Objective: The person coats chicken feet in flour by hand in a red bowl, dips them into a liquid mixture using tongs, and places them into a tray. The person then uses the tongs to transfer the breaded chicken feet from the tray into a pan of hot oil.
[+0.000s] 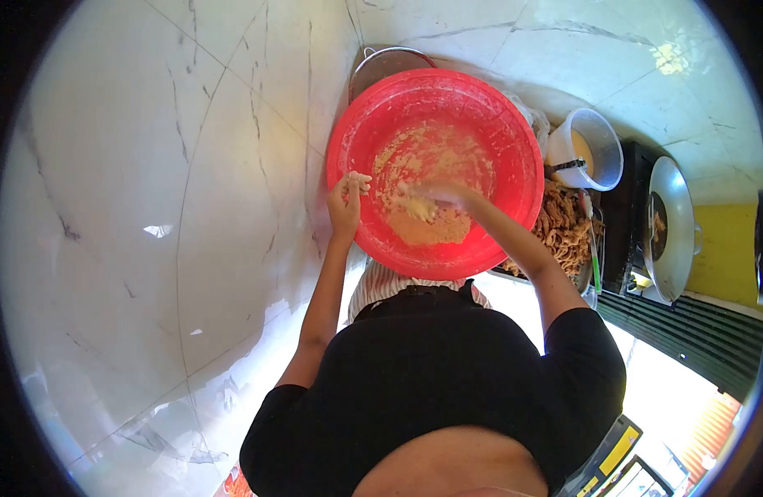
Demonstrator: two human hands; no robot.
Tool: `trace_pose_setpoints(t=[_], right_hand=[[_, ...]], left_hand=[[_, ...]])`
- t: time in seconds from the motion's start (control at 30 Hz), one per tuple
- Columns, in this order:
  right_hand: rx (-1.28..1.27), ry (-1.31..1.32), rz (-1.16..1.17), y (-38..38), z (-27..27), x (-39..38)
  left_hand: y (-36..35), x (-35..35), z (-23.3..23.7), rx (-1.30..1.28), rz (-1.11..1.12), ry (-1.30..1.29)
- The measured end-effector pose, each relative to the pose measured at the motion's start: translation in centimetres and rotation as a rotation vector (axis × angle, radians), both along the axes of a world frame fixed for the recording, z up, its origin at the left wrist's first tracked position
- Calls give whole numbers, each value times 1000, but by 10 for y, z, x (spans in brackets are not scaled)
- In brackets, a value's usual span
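Powder is apparently being mixed in red basin; left hand is held at rim, apart from blurred right hand; neither grip can be told; low strokes seem required

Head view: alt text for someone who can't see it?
A person's right hand, blurred, is in pale powder in a red basin; the left hand, fingers caked, is at its rim. Beside the basin: brown strips, a bucket and a metal pan.

Left hand half-curled; right hand motion-blurred.
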State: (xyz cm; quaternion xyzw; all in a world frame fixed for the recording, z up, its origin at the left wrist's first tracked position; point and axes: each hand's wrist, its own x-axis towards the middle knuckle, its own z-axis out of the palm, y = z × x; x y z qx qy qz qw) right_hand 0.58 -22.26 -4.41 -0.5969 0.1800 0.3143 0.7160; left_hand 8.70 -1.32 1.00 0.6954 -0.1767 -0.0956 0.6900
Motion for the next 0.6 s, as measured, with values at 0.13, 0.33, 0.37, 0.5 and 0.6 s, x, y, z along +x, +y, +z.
trace_pose_setpoints(t=[0.13, 0.33, 0.37, 0.5, 0.6], right_hand=[[-278, -346, -165, -16, 27, 41], [-1202, -327, -373, -41, -87, 104], [-1201, -329, -373, -28, -93, 107], [-1515, -535, -245, 31, -117, 102], [-1424, -652, -51, 63, -94, 66]], left_hand=[[1, 1, -1, 52, -29, -8], [2, 0, -4, 97, -45, -11], [1, 1, -2, 97, -44, -6], [2, 2, -6, 115, -47, -18], [1, -1, -8, 76, -32, -9]])
